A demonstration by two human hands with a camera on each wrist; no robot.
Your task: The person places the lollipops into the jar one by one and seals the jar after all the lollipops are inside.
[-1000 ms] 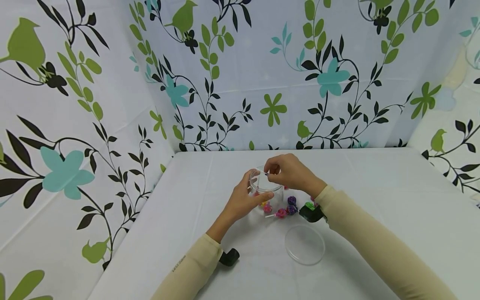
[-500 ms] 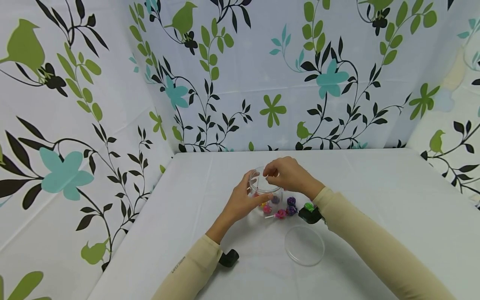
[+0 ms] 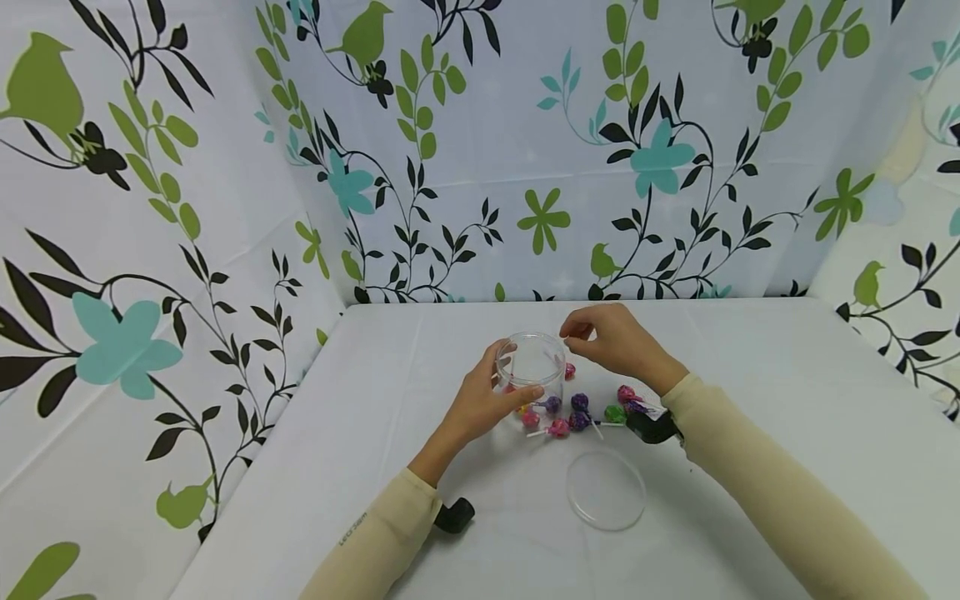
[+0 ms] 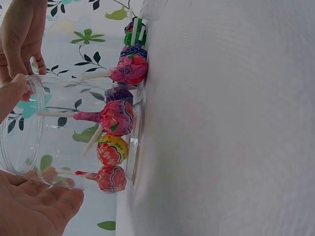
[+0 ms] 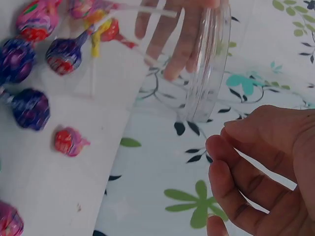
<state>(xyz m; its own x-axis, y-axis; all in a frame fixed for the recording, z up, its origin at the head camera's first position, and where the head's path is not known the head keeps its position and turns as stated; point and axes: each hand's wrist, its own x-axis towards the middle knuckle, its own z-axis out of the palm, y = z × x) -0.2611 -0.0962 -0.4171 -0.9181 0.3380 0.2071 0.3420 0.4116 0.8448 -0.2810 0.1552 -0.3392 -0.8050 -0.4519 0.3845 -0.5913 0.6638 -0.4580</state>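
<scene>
My left hand (image 3: 483, 402) grips a clear round jar (image 3: 553, 379) from its left side, thumb across the front. Through the wall I see several wrapped lollipops with white sticks: a purple one (image 3: 552, 405), a yellow-and-red one (image 4: 112, 150) and pink ones such as this lollipop (image 4: 117, 118). My right hand (image 3: 618, 343) hovers just right of the jar's uncovered mouth. Its fingers are loosely bent, and nothing shows between them in the right wrist view. Outside the jar lie more lollipops: two dark purple ones (image 3: 580, 402), a green one (image 3: 615, 413) and several pink ones (image 3: 557, 428).
A clear round lid (image 3: 572, 498) lies flat on the white table (image 3: 720, 375), in front of the lollipops. Black wrist-camera housings (image 3: 453, 517) stick out by both sleeves. Patterned cloth (image 3: 450, 250) hangs behind the table and along both sides.
My right hand has moved from over the jar's mouth out to the right. A purple lollipop now shows inside the jar. My left hand has kept its hold.
</scene>
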